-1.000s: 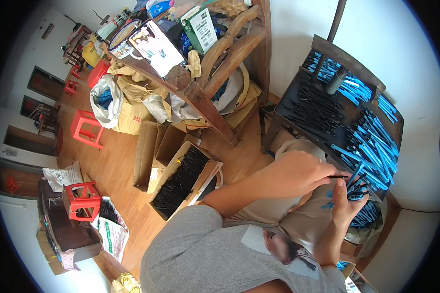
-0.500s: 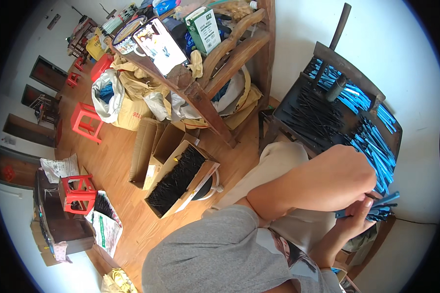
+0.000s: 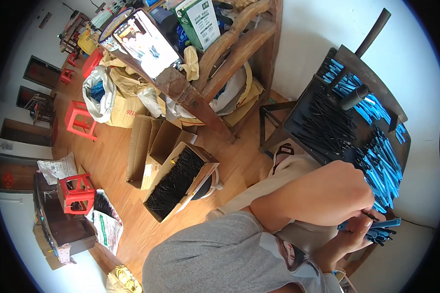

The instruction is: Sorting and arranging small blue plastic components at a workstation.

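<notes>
My right hand (image 3: 347, 239) is closed around a bundle of slim blue pieces (image 3: 382, 231) with dark ends, which jut out past its thumb. Just above it, my left hand (image 3: 353, 188) has its fingers bent down to the bundle. A small dark piece seems to be at those fingertips, but the back of the hand hides most of it. Beyond the hands is a dark work tray (image 3: 298, 128). Slim black pieces (image 3: 325, 119) are piled on its near side, with loose blue pieces (image 3: 381, 166) along the right and more at the back.
A dark metal post with a lever (image 3: 374, 31) rises over the tray. A cardboard box (image 3: 183, 205) of black pieces stands on the floor. Left of the tray is a wooden rack (image 3: 200, 107) bearing a lit phone (image 3: 146, 44) and a green box (image 3: 200, 24). Red stools (image 3: 78, 193) stand further left.
The view has shifted a little, and a sandalled foot now shows beside the tray. Both hands stay together at the bundle, slightly lower in the picture; the blue pieces have turned a little.
</notes>
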`<control>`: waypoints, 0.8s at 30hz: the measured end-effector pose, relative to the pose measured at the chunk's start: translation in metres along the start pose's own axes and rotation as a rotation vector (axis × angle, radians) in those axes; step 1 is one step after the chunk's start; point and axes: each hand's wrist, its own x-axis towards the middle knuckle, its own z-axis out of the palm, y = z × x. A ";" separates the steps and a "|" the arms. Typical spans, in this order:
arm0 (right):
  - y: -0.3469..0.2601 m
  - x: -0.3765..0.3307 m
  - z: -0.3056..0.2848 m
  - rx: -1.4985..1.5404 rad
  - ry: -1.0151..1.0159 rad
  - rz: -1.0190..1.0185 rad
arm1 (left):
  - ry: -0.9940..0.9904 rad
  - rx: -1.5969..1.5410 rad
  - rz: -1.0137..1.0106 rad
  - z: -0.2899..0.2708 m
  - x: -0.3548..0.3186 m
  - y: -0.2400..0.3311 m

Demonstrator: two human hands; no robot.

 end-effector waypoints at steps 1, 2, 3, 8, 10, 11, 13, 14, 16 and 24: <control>-0.002 0.000 0.000 -0.080 0.046 0.069 | 0.016 0.019 0.007 0.001 0.001 -0.001; -0.001 0.001 0.000 -0.057 0.062 0.067 | 0.013 0.016 0.010 0.002 0.003 0.000; -0.003 0.000 0.001 -0.061 0.065 0.068 | 0.025 0.023 0.023 0.002 0.003 -0.001; -0.007 0.006 0.010 0.054 0.039 -0.115 | 0.103 -0.003 0.063 0.001 0.004 -0.004; -0.009 0.008 0.009 0.084 0.027 -0.235 | 0.358 -0.053 0.068 0.006 0.010 -0.007; -0.010 0.008 0.005 0.081 0.031 -0.237 | 0.450 -0.098 0.117 0.007 0.015 -0.010; -0.012 0.012 -0.008 -0.053 -0.032 -0.286 | 0.516 -0.048 0.102 0.007 0.023 -0.015; -0.012 0.015 -0.016 -0.085 -0.085 -0.325 | 0.561 -0.041 0.109 0.009 0.026 -0.019; -0.011 0.018 -0.027 -0.116 -0.104 -0.346 | 0.607 -0.095 0.101 0.013 0.034 -0.024; -0.008 0.036 -0.061 -0.518 -0.235 -0.359 | 0.663 -0.150 0.055 0.026 0.048 -0.046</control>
